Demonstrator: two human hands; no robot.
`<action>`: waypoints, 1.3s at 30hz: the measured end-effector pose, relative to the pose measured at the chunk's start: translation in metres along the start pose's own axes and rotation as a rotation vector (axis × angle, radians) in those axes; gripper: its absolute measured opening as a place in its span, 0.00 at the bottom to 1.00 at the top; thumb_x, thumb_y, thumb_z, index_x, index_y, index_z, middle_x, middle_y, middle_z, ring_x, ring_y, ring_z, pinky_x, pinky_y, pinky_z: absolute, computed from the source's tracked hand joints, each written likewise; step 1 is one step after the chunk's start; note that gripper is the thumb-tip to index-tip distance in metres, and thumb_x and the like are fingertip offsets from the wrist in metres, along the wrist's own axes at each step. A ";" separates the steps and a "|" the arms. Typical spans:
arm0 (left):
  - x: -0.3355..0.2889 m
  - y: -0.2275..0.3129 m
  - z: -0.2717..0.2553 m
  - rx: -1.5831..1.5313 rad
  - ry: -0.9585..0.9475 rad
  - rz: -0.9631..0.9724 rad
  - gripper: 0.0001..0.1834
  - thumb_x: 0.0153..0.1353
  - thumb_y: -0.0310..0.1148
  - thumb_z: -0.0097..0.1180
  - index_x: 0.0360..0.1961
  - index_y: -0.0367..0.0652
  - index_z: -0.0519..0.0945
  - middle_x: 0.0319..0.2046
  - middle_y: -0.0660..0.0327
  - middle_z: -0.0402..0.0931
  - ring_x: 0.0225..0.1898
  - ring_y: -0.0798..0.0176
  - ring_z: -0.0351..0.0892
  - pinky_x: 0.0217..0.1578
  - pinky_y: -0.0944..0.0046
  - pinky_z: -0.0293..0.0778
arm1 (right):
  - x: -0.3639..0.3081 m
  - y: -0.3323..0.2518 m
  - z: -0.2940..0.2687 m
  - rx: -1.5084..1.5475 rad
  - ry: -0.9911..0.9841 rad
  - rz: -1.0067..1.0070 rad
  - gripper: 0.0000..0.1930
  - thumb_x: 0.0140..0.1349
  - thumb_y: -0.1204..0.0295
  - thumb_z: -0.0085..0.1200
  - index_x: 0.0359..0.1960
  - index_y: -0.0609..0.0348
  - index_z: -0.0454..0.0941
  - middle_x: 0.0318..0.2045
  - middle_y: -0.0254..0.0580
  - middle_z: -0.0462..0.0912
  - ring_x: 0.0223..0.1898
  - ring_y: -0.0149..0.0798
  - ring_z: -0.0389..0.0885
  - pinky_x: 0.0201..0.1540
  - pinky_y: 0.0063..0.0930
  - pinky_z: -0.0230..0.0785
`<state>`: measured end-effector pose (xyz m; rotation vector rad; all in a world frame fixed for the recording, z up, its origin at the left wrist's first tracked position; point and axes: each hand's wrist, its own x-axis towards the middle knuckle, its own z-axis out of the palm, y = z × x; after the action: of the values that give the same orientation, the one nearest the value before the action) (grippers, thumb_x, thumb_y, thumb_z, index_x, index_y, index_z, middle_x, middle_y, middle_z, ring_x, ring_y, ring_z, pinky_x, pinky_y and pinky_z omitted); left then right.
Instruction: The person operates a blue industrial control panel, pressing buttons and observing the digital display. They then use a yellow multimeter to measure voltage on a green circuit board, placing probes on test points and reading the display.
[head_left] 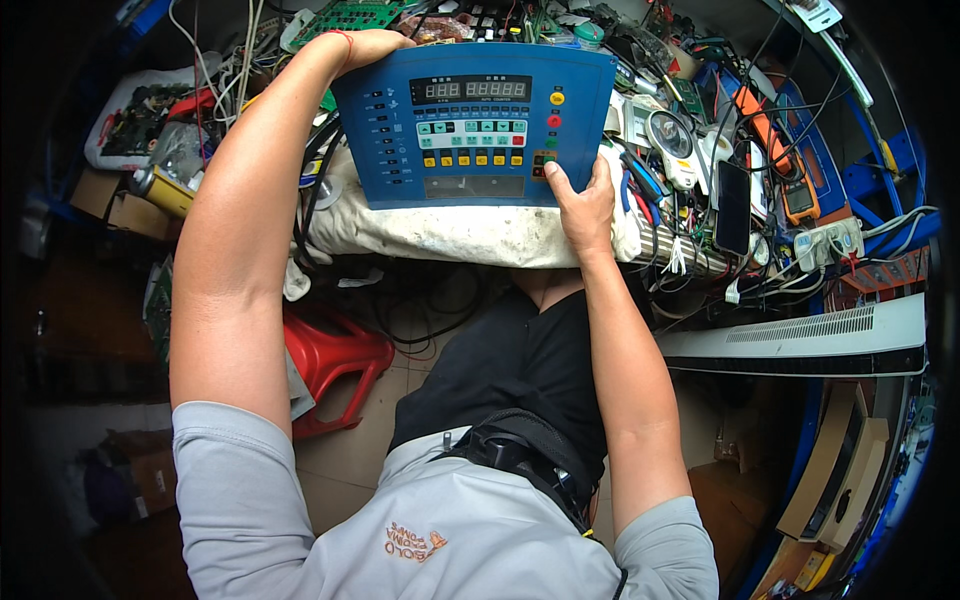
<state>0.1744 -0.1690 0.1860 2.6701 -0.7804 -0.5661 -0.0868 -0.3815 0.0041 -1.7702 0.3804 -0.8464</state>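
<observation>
A blue control panel (400, 160) with dark digital displays and rows of coloured buttons is tilted up at the front of the bench, its face toward me. My left hand (372, 46) grips its upper left corner, the fingers mostly hidden behind it. At the lower right corner, my right hand (585, 208) grips the panel; its thumb lies on the face beside a small red and green button block, and the other fingers are behind the edge. A stained whitish cloth (420, 232) lies under the panel's lower edge.
Right of the panel are a white round-dial gauge (672, 140), a dark phone (732, 205), an orange multimeter (798, 195), and a power strip (828, 245) among tangled cables. Green circuit boards (345, 20) pile up behind. A red plastic stool (335, 360) stands below on the left.
</observation>
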 end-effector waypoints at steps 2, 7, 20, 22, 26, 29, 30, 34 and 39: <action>0.000 0.000 0.000 -0.008 -0.004 0.000 0.28 0.73 0.54 0.40 0.68 0.64 0.78 0.65 0.49 0.78 0.62 0.46 0.82 0.67 0.40 0.69 | 0.000 0.000 0.000 0.007 0.000 -0.001 0.27 0.63 0.62 0.69 0.57 0.65 0.76 0.46 0.51 0.87 0.47 0.45 0.86 0.54 0.36 0.76; 0.001 0.000 0.000 -0.006 -0.001 0.008 0.27 0.73 0.53 0.40 0.68 0.64 0.78 0.65 0.49 0.78 0.61 0.48 0.82 0.66 0.42 0.70 | 0.000 0.000 0.000 0.022 -0.004 -0.002 0.27 0.63 0.62 0.69 0.57 0.65 0.76 0.46 0.50 0.87 0.47 0.44 0.86 0.54 0.36 0.76; -0.003 0.002 0.001 -0.011 0.013 0.010 0.26 0.73 0.54 0.40 0.65 0.63 0.81 0.63 0.49 0.80 0.60 0.49 0.83 0.65 0.44 0.72 | 0.000 0.001 0.000 0.018 -0.008 -0.002 0.27 0.63 0.62 0.69 0.58 0.65 0.75 0.47 0.51 0.87 0.48 0.45 0.86 0.55 0.36 0.76; -0.003 0.002 0.001 -0.033 0.008 0.008 0.26 0.73 0.53 0.41 0.64 0.63 0.81 0.62 0.50 0.80 0.59 0.49 0.84 0.65 0.44 0.72 | 0.000 0.001 0.000 0.010 -0.006 0.003 0.27 0.63 0.62 0.69 0.58 0.65 0.75 0.47 0.50 0.87 0.48 0.44 0.86 0.55 0.36 0.76; -0.002 0.001 -0.001 -0.014 -0.012 0.012 0.25 0.73 0.53 0.40 0.63 0.63 0.82 0.62 0.50 0.81 0.58 0.50 0.85 0.64 0.45 0.73 | 0.000 0.001 0.000 0.016 -0.008 0.007 0.27 0.63 0.62 0.69 0.57 0.65 0.76 0.47 0.50 0.87 0.47 0.44 0.86 0.55 0.36 0.76; -0.002 0.000 0.001 -0.014 0.008 0.020 0.25 0.73 0.53 0.40 0.63 0.63 0.82 0.61 0.50 0.81 0.58 0.50 0.85 0.64 0.45 0.73 | 0.000 0.001 0.000 0.031 -0.005 0.001 0.27 0.63 0.62 0.69 0.57 0.65 0.76 0.47 0.50 0.87 0.47 0.44 0.86 0.54 0.36 0.76; -0.002 0.000 0.001 -0.015 0.014 0.021 0.25 0.73 0.53 0.40 0.63 0.63 0.82 0.61 0.50 0.81 0.58 0.50 0.85 0.64 0.45 0.73 | 0.000 0.000 0.000 0.028 -0.006 0.003 0.27 0.63 0.62 0.69 0.57 0.65 0.76 0.47 0.50 0.87 0.47 0.44 0.86 0.54 0.36 0.76; -0.001 0.000 0.002 -0.022 0.021 0.009 0.25 0.73 0.53 0.40 0.62 0.63 0.82 0.61 0.51 0.82 0.58 0.51 0.85 0.64 0.46 0.73 | 0.000 -0.002 -0.001 0.023 -0.011 0.008 0.26 0.63 0.62 0.69 0.57 0.66 0.76 0.46 0.50 0.87 0.47 0.44 0.86 0.54 0.36 0.76; -0.003 0.002 0.000 -0.032 0.000 0.003 0.25 0.73 0.53 0.40 0.62 0.63 0.82 0.61 0.51 0.82 0.57 0.52 0.85 0.64 0.46 0.73 | -0.001 -0.003 -0.001 0.010 -0.010 0.006 0.26 0.63 0.63 0.69 0.57 0.66 0.76 0.46 0.50 0.87 0.47 0.44 0.86 0.54 0.36 0.76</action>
<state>0.1716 -0.1689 0.1874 2.6397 -0.7684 -0.5725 -0.0889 -0.3807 0.0071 -1.7621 0.3743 -0.8334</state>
